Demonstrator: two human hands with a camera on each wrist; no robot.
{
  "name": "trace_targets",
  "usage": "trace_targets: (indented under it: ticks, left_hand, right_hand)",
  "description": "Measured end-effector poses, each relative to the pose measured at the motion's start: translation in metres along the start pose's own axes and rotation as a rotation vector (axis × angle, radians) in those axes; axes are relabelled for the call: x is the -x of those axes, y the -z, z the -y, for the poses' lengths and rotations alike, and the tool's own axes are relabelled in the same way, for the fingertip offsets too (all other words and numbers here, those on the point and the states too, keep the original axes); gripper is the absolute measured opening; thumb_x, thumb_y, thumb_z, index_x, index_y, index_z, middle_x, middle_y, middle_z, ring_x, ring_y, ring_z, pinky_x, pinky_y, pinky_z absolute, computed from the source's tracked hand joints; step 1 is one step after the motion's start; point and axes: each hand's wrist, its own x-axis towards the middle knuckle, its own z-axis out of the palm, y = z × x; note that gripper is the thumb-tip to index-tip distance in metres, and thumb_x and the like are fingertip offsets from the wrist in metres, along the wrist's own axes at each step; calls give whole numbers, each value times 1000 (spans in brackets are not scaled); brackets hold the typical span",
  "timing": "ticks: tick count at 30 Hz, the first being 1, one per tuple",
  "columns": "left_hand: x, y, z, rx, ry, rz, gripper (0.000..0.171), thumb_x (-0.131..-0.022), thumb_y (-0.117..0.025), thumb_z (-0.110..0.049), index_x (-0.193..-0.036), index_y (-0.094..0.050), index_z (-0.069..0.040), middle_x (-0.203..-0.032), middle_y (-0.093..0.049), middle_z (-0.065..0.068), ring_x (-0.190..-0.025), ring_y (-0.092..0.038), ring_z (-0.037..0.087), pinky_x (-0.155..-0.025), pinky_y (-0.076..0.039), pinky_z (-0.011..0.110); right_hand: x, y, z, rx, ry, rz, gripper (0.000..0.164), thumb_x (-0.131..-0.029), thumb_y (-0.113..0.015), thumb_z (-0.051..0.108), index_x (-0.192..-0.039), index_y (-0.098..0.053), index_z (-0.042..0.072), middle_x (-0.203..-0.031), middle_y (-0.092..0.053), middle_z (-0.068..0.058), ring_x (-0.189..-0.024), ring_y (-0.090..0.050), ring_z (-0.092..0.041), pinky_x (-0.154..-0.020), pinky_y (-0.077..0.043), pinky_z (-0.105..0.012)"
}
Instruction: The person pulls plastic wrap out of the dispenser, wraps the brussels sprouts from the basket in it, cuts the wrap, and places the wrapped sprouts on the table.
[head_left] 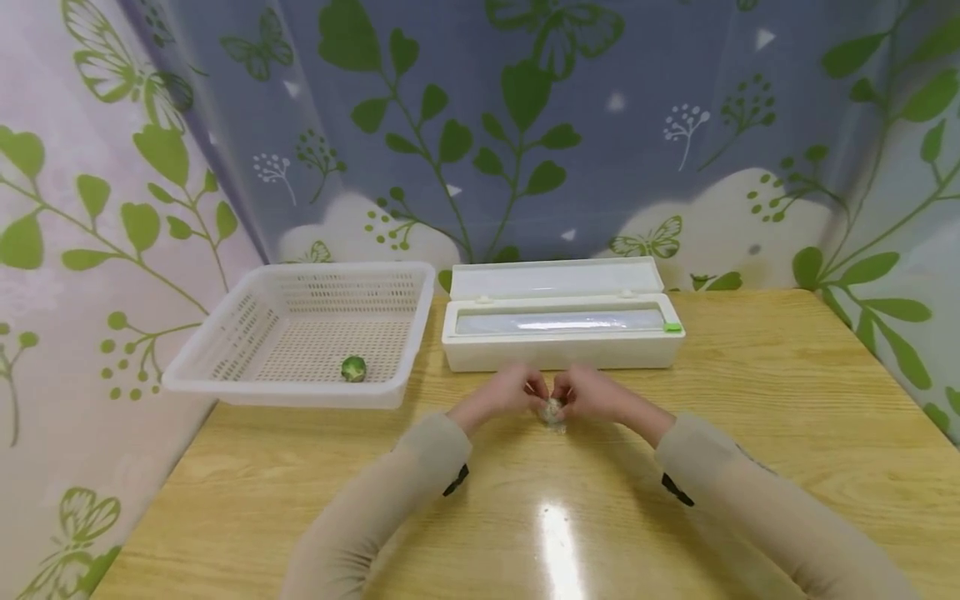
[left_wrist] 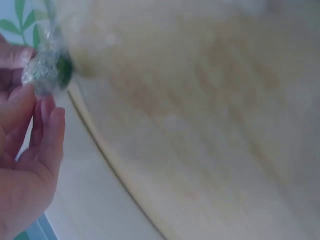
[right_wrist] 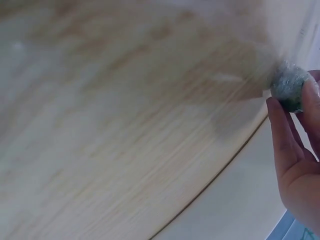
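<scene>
A Brussels sprout wrapped in clear cling film is held between both hands just in front of the long white box. My left hand pinches it from the left with thumb and fingertips. From the other side, my right hand grips it in the same way. In the left wrist view the crinkled film covers the sprout, with dark green showing at its right. The right wrist view also has the shiny wrapped sprout at the fingertips, green on its underside.
A cling film dispenser stands behind the hands, lid raised, film roll inside, with a green slider at its right end. Left of it sits a white plastic basket containing another Brussels sprout. Everything stands on a wooden table before a patterned curtain.
</scene>
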Motion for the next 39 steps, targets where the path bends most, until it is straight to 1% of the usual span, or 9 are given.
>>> trace_targets:
  ticks: [5,11,15,19,22,26,30,35,39]
  left_hand:
    - [-5,-8,-5,-44,35,-33,15,-73,-71,-5,-76,-58,1,-71,-54,4,-66,-48,12,-57,-42,20]
    - [-6,-11,-10,-172,154,11,20,-73,-73,-17,-76,-61,-1,-66,-54,1,-58,-45,11,-52,-40,21]
    - [-3,-13,-13,-145,204,43,20,-72,-74,-20,-71,-62,-4,-65,-56,-1,-58,-47,11,-52,-41,21]
    - [-2,-16,-13,-109,185,52,25,-69,-76,-21,-74,-58,-5,-68,-54,-1,-62,-47,11,-56,-41,21]
    - [0,-17,-13,-113,149,45,26,-68,-77,-20,-76,-57,-5,-68,-54,-1,-63,-47,11,-56,-41,21]
    - [2,-18,-14,-112,142,34,24,-68,-77,-19,-73,-59,-4,-66,-54,-1,-59,-46,10,-53,-41,20]
    - [4,-20,-16,-109,162,38,24,-68,-77,-20,-64,-59,-4,-55,-47,-4,-50,-38,8,-45,-35,18]
    - [6,-21,-19,-96,166,48,25,-69,-76,-14,-55,-57,-5,-46,-39,-5,-43,-31,7,-40,-28,18]
    - [8,-21,-16,-16,180,71,23,-70,-75,-15,-56,-59,-5,-47,-46,-4,-43,-35,7,-40,-31,18]
  right_hand:
    - [9,-2,-1,28,30,-39,13,-65,-69,-5,-72,-62,3,-70,-60,0,-65,-54,-9,-58,-45,-22]
    - [14,-2,0,-85,8,-10,5,-73,-69,1,-76,-65,-1,-73,-62,-4,-71,-61,-14,-61,-49,-23]
    - [15,-3,0,-70,-21,-31,11,-71,-70,0,-76,-61,1,-76,-62,-5,-75,-60,-18,-64,-49,-26]
    - [16,-6,1,-60,-81,-26,28,-68,-73,2,-90,-57,-2,-86,-60,-8,-80,-58,-22,-68,-48,-30]
    - [16,-7,3,-29,-84,-12,35,-67,-74,4,-97,-58,-5,-89,-61,-10,-82,-59,-22,-69,-48,-31]
    - [16,-8,5,60,-18,-9,25,-65,-74,3,-87,-64,-3,-80,-63,-5,-72,-58,-15,-63,-47,-26]
    - [16,-9,8,133,12,-29,16,-62,-74,1,-74,-64,3,-68,-59,3,-61,-49,-7,-56,-43,-22]
    - [17,-12,12,243,50,-76,18,-57,-71,1,-63,-57,10,-58,-49,9,-53,-37,-5,-49,-36,-21]
    - [18,-16,11,271,70,-119,19,-56,-68,0,-59,-53,12,-54,-45,10,-51,-34,-5,-47,-33,-20]
